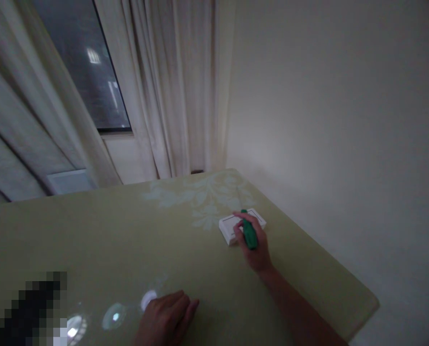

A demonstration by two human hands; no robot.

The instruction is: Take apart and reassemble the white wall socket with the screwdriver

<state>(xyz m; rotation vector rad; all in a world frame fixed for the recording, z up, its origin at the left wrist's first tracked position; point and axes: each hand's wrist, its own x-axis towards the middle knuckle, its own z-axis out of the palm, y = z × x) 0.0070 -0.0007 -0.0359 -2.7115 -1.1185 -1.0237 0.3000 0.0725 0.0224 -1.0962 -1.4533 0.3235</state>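
My right hand (255, 247) reaches out over the table and is closed around a green handle-shaped tool (249, 234). The hand and tool lie over a white rectangular switch plate (232, 227) that rests flat on the table near its far right corner. My left hand (167, 317) lies near the front edge of the table, palm down, fingers loosely together, with nothing in it.
A pale green tablecloth (102, 240) with a leaf pattern covers the table, which stands in a room corner. Curtains (171, 86) and a dark window (84, 62) are behind it. A blurred dark object (34, 312) sits at the front left. The table's right edge (322, 250) drops off beside the wall.
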